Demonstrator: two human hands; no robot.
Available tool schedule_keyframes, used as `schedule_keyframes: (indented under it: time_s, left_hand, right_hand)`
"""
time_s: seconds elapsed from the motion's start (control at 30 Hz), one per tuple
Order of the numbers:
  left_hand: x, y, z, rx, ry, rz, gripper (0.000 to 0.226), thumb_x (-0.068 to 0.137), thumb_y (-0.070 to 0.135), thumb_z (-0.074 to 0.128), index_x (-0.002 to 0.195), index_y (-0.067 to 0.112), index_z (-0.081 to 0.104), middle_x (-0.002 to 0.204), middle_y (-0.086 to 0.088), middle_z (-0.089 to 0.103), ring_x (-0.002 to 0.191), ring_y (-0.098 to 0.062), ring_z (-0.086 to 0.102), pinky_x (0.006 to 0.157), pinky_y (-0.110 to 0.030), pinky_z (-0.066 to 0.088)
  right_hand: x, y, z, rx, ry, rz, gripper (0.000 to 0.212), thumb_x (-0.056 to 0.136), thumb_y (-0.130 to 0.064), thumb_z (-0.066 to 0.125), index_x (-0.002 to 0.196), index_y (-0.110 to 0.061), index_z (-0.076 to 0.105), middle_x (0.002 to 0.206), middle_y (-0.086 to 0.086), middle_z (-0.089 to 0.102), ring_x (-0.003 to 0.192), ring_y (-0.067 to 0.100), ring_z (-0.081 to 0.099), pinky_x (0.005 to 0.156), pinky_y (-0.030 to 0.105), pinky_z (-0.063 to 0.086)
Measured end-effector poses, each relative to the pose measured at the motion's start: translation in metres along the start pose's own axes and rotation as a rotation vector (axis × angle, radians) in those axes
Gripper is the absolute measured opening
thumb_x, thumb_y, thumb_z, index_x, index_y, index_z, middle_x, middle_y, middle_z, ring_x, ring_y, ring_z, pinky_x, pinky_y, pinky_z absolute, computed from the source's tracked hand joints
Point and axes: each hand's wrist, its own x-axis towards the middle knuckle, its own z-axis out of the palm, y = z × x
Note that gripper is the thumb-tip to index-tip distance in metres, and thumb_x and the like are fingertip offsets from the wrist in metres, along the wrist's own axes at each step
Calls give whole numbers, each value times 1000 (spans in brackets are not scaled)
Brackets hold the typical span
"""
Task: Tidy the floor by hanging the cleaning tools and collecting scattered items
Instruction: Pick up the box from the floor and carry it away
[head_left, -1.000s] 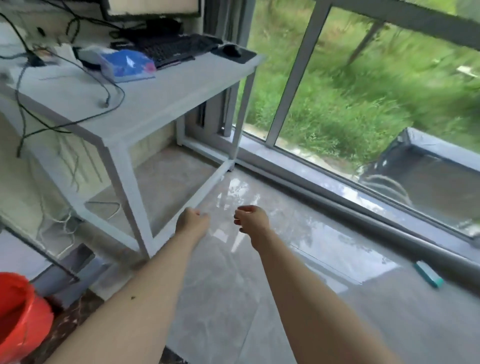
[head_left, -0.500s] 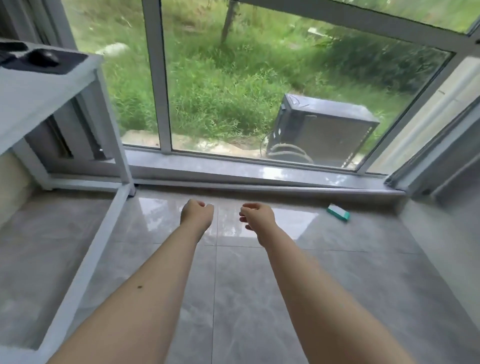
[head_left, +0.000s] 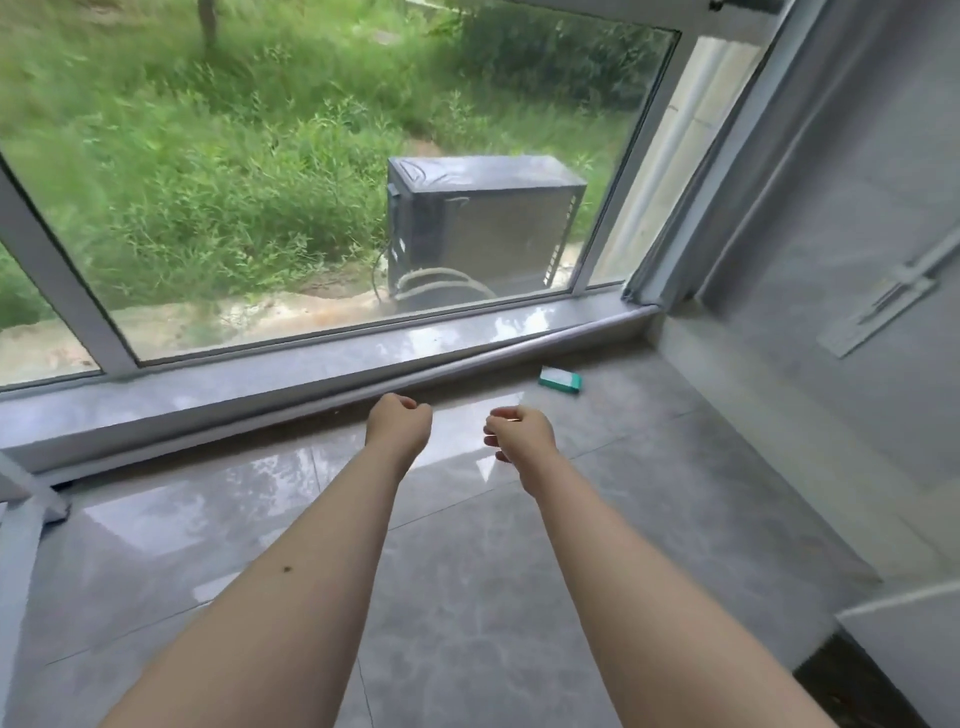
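A small green and white box (head_left: 559, 380) lies flat on the grey tiled floor, close under the window sill at the right. Both my arms reach forward over the floor. My left hand (head_left: 399, 422) is curled into a loose fist with nothing in it. My right hand (head_left: 519, 432) is loosely curled too, fingers bent and slightly apart, and holds nothing. The box lies beyond my right hand and a little to its right, not touched by either hand.
A low stone sill (head_left: 322, 384) and a big window run across the far side. The grey wall (head_left: 831, 312) closes the right side. A white desk leg (head_left: 26, 519) stands at the left edge. Outside are grass and a dark air-conditioner unit (head_left: 483, 223).
The view has swung right, away from the desk and the red bucket, toward the window corner. The green box now lies nearer to my hands. Both hands stay curled and hold nothing.
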Motion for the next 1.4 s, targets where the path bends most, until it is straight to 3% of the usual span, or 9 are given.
schedule_keyframes:
  time_s: [0.1,0.27,0.43,0.57,0.67,0.9,1.03,1.17,1.4]
  left_hand:
    - [23,20,36,33,-64,26,29,89,18,51,112,2,60,103,-12,57,82,-24,50,71,-27,39]
    - [70,62,105,102,-145,75,8,87,15,49,84,8,52,74,-5,47,63,-20,42,58,-24,34]
    - [118,112,176,141,-183,100,21,89,17,52,106,6,57,95,-9,55,82,-25,50,70,-28,39]
    - [160,141,229,173,-221,77,23,88,17,52,103,1,59,97,-18,60,81,-27,51,74,-35,47]
    - [186,158,264,190,-237,67,30,88,18,53,111,2,61,115,-23,64,96,-36,60,87,-40,51]
    - [263,207,351,234,-307,65,36,88,14,50,118,-5,58,123,-28,59,114,-39,57,88,-43,51]
    - [314,240,398,245,-375,79,39,87,10,48,119,-12,54,128,-32,54,121,-43,51,60,-32,43]
    - [363,263,436,303,-377,79,37,86,11,50,115,-9,59,122,-31,59,117,-42,56,85,-45,52]
    - [436,296,517,373,-391,64,22,88,15,51,103,3,61,106,-19,66,88,-28,56,71,-28,40]
  right_hand:
    - [33,-6,-26,22,54,25,26,89,-8,51,113,-6,60,98,10,62,82,19,62,78,32,50]
    - [99,-23,-69,65,118,42,27,91,-9,51,116,-4,59,105,15,66,83,18,61,80,29,49]
    - [176,-45,-112,102,182,102,26,92,-10,52,116,-7,59,116,13,65,95,22,67,92,32,52]
    - [240,-55,-145,109,206,129,26,92,-11,53,117,-9,59,119,11,63,79,11,60,88,29,52]
    - [282,-60,-165,120,239,154,25,92,-12,54,116,-11,60,125,10,61,85,12,61,86,27,52]
    - [387,-80,-207,109,291,193,16,90,-10,53,104,-12,60,112,12,67,82,17,67,75,26,55]
    - [451,-103,-227,137,335,198,23,89,-10,54,111,-6,61,105,16,68,95,25,68,84,31,53]
    - [506,-124,-244,158,344,221,23,89,-7,52,110,-6,62,112,17,68,90,24,68,78,29,53]
    - [607,-131,-284,169,362,279,18,89,-8,53,104,-12,61,106,13,68,78,14,61,82,31,54]
